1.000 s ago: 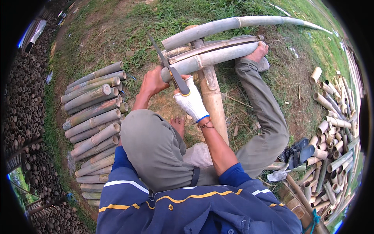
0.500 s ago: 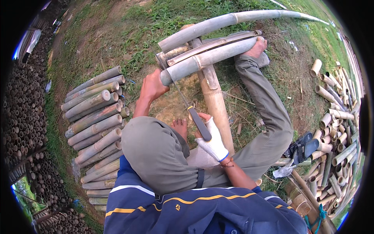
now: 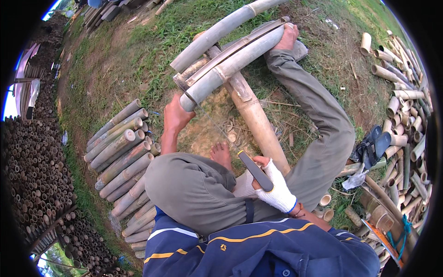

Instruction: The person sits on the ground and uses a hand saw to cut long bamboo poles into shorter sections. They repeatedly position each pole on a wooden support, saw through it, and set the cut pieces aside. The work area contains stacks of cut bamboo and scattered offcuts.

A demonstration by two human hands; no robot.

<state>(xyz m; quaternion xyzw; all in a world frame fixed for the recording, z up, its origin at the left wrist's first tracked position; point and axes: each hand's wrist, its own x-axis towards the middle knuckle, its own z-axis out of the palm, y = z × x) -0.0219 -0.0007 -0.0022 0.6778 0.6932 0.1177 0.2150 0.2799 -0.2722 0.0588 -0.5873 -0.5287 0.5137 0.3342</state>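
Bracing a grey-green bamboo pole (image 3: 242, 59) from 2 sides, the body serves as the clamp. The pole lies slanting across the head of a stout bamboo post (image 3: 260, 124), which seems to act as a rest, lifting it clear of the ground. At its far end the bare right foot (image 3: 288, 37) presses on it, probably to stop it rolling or sliding. At the near end the bare left hand (image 3: 177, 115) is closed on the tip, just beside the blade, apparently to steady the short overhang; how far its fingers wrap underneath I cannot tell.

The right hand (image 3: 274, 182), in a white knit glove, is wrapped firmly around the dark handle of a handsaw (image 3: 256, 171). Its thin blade slants up to the pole and meets it close to the left hand. The handle sits low, near the lap, which likely gives the arm room for a long stroke. Only 1 hand is gloved, so the bare fingers near the teeth look more exposed.

Beside the pole lies a split bamboo length (image 3: 240, 47), with a 2nd bamboo pole (image 3: 212, 34) beyond it.
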